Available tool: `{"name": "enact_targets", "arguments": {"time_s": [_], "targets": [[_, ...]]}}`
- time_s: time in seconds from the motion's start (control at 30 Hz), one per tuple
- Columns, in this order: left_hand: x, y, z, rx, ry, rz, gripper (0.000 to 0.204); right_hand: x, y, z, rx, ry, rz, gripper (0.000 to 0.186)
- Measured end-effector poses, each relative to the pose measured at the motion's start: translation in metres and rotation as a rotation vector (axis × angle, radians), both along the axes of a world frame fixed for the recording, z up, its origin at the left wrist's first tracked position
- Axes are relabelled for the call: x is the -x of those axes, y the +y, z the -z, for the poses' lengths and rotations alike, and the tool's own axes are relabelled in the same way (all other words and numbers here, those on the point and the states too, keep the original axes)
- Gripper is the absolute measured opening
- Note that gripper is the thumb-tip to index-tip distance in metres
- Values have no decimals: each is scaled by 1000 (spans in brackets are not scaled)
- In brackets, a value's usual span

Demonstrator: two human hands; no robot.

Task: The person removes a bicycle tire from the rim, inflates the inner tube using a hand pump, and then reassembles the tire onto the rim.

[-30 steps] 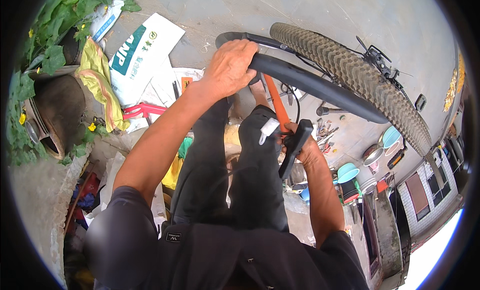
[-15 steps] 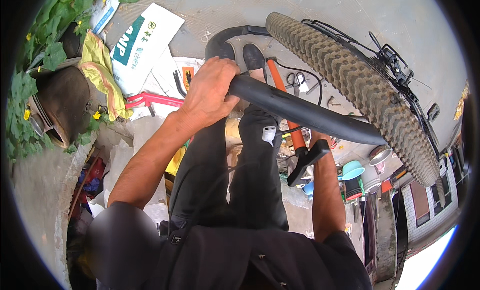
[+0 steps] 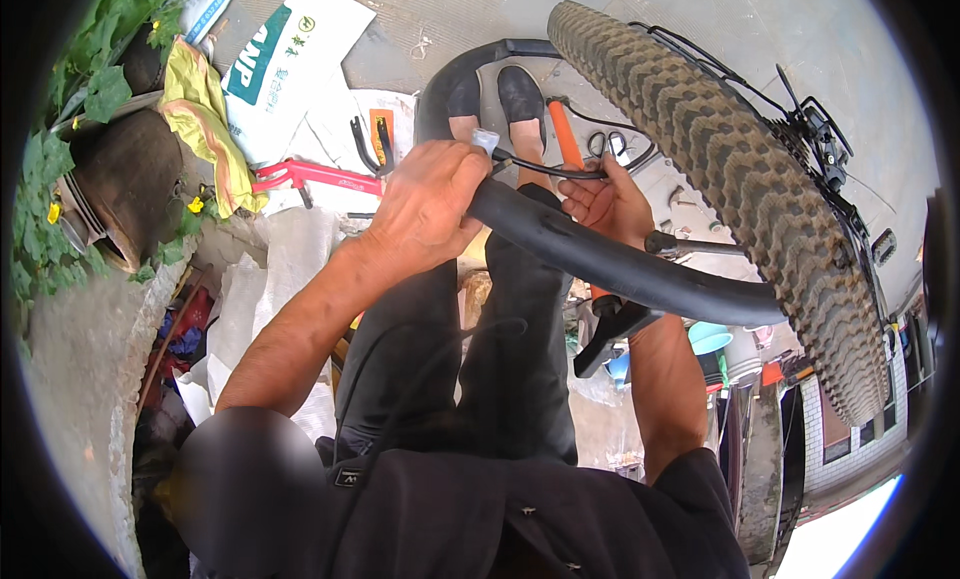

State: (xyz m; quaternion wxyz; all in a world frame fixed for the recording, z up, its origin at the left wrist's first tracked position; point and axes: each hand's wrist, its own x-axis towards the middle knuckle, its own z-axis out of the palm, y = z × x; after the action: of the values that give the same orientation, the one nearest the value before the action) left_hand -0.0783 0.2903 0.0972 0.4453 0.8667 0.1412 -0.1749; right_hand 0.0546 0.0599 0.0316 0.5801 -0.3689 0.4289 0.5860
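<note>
Tube [image 3: 622, 264], black, bends across above the legs [image 3: 515, 349] to the tyre [image 3: 720, 169]; the left hand [image 3: 428, 194] grips it beside a pale hose head [image 3: 484, 139], while the right hand [image 3: 615, 207], fingers parted, is by the black hose [image 3: 545, 167].

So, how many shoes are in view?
2: the left slip-on shoe, beside the black inner tube; the right slip-on shoe, just left of the orange pump.

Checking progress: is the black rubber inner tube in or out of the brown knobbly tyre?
Out, where visible: the tube loops outside the tyre, in the left hand; behind the tyre, cannot tell.
</note>
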Motion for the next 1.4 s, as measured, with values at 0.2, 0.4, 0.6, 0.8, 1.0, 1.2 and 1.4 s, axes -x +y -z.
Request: {"name": "enact_targets", "arguments": {"time_s": [0.2, 0.4, 0.6, 0.8, 1.0, 1.2, 1.4], "targets": [[2, 0, 9, 128, 81, -36, 44, -13, -8, 16, -15, -115, 112, 31], [-2, 1, 17, 262, 138, 40, 46, -21, 12, 20, 106, -222, -140, 34], [4, -8, 21, 346, 152, -41, 43, -24, 24, 38, 285, -441, -229, 40], [4, -14, 31, 400, 102, -32, 38, -31, 36, 36, 154, -398, -239, 43], [-1, -14, 33, 437, 142, -60, 40, -26, 53, 41, 90, -354, -102, 41], [-2, -14, 31, 487, 170, -150, 38, -11, 41, 22, -258, -286, -479, 37], [9, -20, 37, 429, 61, -156, 35, -5, 45, 3, -167, -242, -624, 46]]}}
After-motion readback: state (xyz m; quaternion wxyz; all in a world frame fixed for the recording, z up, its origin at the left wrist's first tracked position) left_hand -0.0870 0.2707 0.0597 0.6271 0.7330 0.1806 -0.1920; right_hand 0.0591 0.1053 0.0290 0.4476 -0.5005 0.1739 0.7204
